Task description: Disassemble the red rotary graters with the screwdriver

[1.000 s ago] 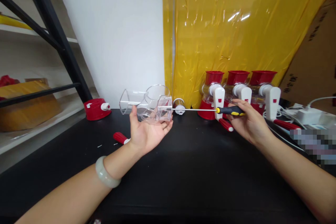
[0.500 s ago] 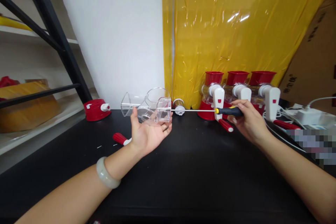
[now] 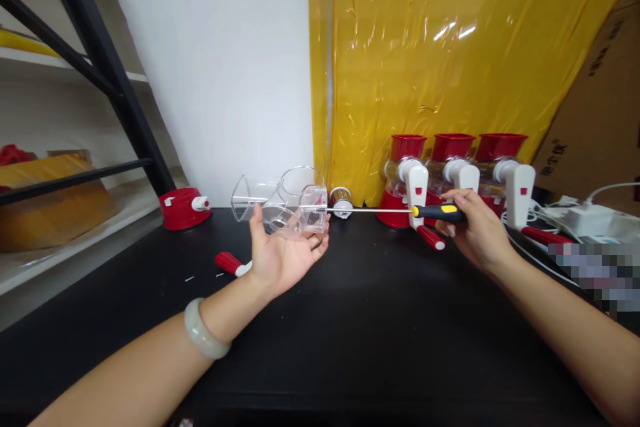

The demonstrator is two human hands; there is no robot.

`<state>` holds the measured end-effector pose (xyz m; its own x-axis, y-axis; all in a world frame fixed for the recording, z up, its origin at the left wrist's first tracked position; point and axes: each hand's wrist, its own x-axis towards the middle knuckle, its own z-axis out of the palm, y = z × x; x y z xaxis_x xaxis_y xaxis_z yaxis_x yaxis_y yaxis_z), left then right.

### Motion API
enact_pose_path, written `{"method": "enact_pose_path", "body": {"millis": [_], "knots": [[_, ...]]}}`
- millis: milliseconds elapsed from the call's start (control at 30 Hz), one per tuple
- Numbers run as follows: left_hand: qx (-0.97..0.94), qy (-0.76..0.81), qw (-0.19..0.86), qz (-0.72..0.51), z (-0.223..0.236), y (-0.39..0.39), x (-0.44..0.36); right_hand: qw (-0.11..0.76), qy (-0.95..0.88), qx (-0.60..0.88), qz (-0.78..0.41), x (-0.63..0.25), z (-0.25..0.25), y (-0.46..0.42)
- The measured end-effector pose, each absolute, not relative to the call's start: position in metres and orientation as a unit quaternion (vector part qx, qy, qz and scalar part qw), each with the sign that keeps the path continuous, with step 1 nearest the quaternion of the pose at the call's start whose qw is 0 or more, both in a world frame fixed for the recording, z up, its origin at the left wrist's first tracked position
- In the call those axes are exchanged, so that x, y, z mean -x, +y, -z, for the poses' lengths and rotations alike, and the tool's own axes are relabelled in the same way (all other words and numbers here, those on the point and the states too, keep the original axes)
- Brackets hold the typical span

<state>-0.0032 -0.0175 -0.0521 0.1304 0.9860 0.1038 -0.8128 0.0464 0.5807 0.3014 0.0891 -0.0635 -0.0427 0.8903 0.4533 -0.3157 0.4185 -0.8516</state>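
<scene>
Over the far tabletop [image 3: 360,333], the left hand [image 3: 286,260] clasps a clear housing [image 3: 263,199] (palm up, I notice), while the right hand [image 3: 475,228], well apart, grips a screwdriver [image 3: 427,212] pointing left at it.

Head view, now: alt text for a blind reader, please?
The left hand holds a clear tubular part; the right hand points a screwdriver toward its right end. On a black table stand a red base, left, and three crank machines, right.

The slim metal-shafted screwdriver [image 3: 421,212] was silver, black and yellow; the tubular plastic housing [image 3: 280,197], colourless; the flat worktop [image 3: 360,333], black; the far-right plastic grinders [image 3: 454,146], red, white and clear.
</scene>
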Motion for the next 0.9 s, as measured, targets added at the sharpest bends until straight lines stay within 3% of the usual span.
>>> {"method": "enact_pose_path", "body": {"millis": [200, 500, 667, 900], "knots": [[-0.259, 0.166, 0.706, -0.638, 0.0518, -0.0181, 0.0025, 0.636, -0.544, 0.218, -0.503, -0.3029, 0.0627, 0.0882], [-0.259, 0.175, 0.701, -0.641, 0.0542, -0.0153, 0.0046, 0.638, -0.59, 0.316, -0.381, -0.3039, 0.0698, 0.0928], [-0.256, 0.174, 0.7, -0.643, 0.0538, -0.0163, 0.0041, 0.68, -0.537, 0.255, -0.429, -0.2995, 0.0641, 0.0898], [-0.26, 0.187, 0.695, -0.644, 0.0533, -0.0179, 0.0032, 0.675, -0.534, 0.199, -0.468, -0.2995, 0.0635, 0.0895]]}}
